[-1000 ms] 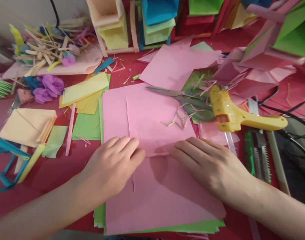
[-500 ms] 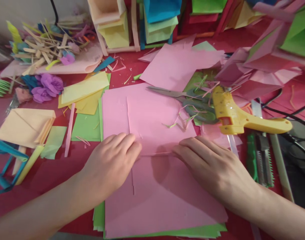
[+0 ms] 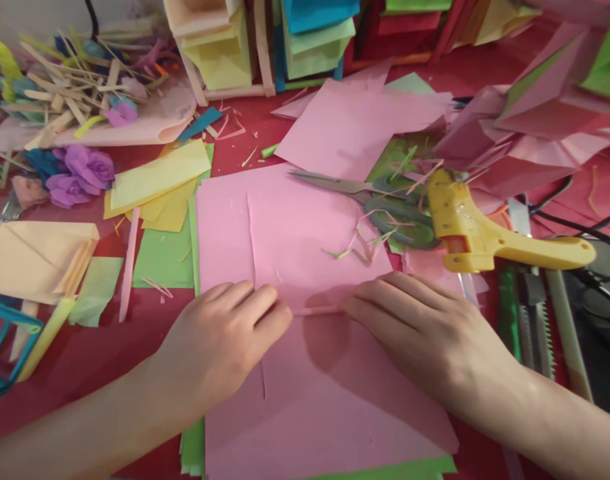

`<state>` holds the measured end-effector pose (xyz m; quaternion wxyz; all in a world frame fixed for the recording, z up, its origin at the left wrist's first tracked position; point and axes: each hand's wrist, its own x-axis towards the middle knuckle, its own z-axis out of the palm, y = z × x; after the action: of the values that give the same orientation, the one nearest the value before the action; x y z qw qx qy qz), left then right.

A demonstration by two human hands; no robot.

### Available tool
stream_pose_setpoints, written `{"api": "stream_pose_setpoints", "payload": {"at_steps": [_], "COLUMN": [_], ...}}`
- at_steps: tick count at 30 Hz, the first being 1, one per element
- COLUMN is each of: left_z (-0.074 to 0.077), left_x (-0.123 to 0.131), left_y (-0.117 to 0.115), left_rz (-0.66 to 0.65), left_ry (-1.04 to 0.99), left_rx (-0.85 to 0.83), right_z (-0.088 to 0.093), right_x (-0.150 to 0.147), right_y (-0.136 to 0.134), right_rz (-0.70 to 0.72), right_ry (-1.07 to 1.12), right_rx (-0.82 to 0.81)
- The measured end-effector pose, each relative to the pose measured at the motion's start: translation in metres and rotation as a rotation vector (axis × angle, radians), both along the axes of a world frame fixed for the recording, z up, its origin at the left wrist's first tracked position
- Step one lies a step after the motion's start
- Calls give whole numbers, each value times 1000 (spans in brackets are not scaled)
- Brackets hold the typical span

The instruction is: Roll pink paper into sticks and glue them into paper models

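A pink paper sheet point(image 3: 315, 227) lies on a stack of pink and green sheets, its near edge rolled into a thin strip point(image 3: 317, 311). My left hand point(image 3: 235, 333) presses down with curled fingers on the left end of this strip. At its right end, my right hand point(image 3: 419, 327) has its fingers together, closed on the same edge; both sets of fingertips are partly hidden. A thin pink sliver point(image 3: 263, 380) runs down beside my left hand. Dark scissors point(image 3: 355, 190) rest on the sheet's upper right, with pink and green paper scraps point(image 3: 369, 240) near them.
A yellow glue gun point(image 3: 485, 233) lies to the right, beside serrated blades point(image 3: 537, 327) and black cables. Purple paper flowers point(image 3: 87, 170), a folded peach paper point(image 3: 39, 257) and yellow strips point(image 3: 159, 177) are on the left. Colored paper boxes point(image 3: 319, 40) stand at the back.
My left fingers have shifted slightly right along the rolled edge. My right hand stays at nearly the same spot. The surroundings have shifted a little in view as the camera moved.
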<state>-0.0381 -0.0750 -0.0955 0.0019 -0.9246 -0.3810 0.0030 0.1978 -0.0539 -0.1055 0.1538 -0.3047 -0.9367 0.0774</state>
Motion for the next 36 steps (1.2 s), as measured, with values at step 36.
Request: {"api": "stream_pose_setpoints", "payload": {"at_steps": [36], "left_z": [1], "left_x": [-2], "left_y": [1], "left_rz": [-3], "left_ry": [-178], "left_rx": [-28], "right_z": [1], "right_x": [3], "right_y": [-9], "right_rz": [-43], "right_ry": [-29], "right_rx": [28]}}
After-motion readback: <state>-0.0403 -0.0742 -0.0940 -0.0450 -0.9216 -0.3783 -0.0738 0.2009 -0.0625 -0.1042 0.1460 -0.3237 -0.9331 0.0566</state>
